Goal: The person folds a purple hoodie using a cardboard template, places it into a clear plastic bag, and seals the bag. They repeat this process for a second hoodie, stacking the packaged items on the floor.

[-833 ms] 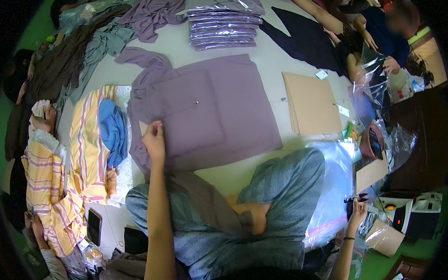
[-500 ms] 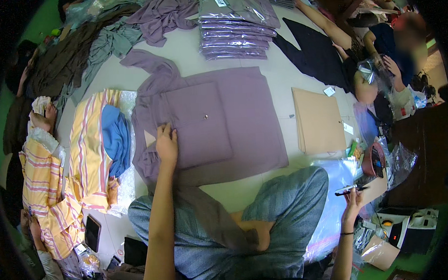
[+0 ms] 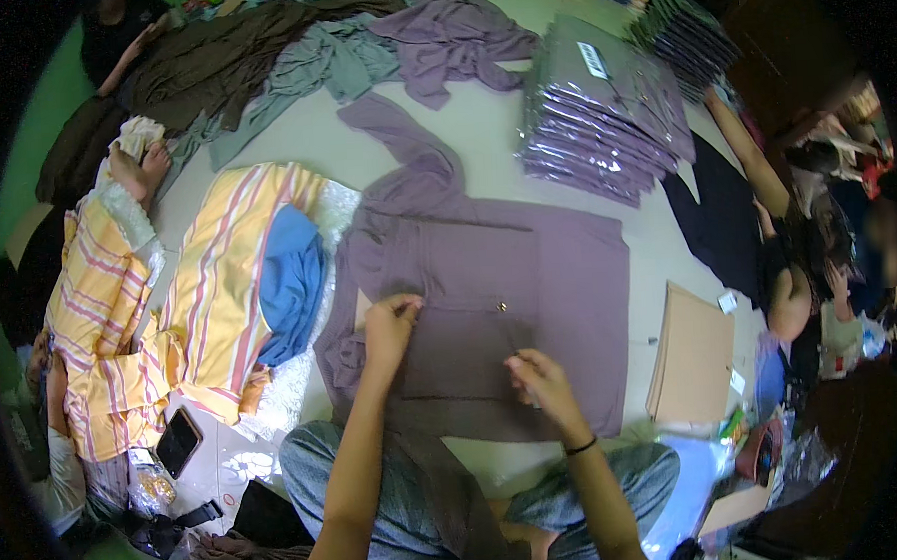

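Two forearms (image 3: pixel 355 484) reach forward, left hand (image 3: pixel 391 335) pinching mauve garment (image 3: pixel 581 284), right hand (image 3: pixel 545 382) gripping slim dark tool (image 3: pixel 513 340).

The person's left hand (image 3: pixel 391 333) pinches the purple garment (image 3: pixel 582 244) near its neck opening, while the right hand (image 3: pixel 545 381) is closed on a thin dark tool (image 3: pixel 514 339), blurred, that points toward a small shiny button (image 3: pixel 502 307) on the garment's front. The garment lies spread on the pale floor (image 3: pixel 507 127), one sleeve stretched away from the person, with yellow striped cloth (image 3: pixel 218 265) and blue cloth (image 3: pixel 293 277) to its left. Tan cardboard sheets (image 3: pixel 690 355) lie to its right, and beyond it stands a stack of purple garments in clear bags (image 3: pixel 602 123).
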`<move>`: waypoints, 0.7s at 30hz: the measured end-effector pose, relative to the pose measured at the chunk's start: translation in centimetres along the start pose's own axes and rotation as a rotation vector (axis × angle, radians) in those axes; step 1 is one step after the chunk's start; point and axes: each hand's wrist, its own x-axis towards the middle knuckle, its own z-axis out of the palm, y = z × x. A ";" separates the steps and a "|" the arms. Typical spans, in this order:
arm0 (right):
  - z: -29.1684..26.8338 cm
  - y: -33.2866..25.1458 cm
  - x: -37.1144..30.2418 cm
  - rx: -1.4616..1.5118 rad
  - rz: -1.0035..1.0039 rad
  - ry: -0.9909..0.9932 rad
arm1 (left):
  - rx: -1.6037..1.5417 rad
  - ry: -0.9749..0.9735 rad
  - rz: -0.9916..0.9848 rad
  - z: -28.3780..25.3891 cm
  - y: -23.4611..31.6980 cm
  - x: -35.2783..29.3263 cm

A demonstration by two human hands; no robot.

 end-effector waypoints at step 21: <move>10.7 1.2 4.2 0.302 0.068 -0.041 | 0.047 -0.061 0.076 -1.7 0.6 -0.3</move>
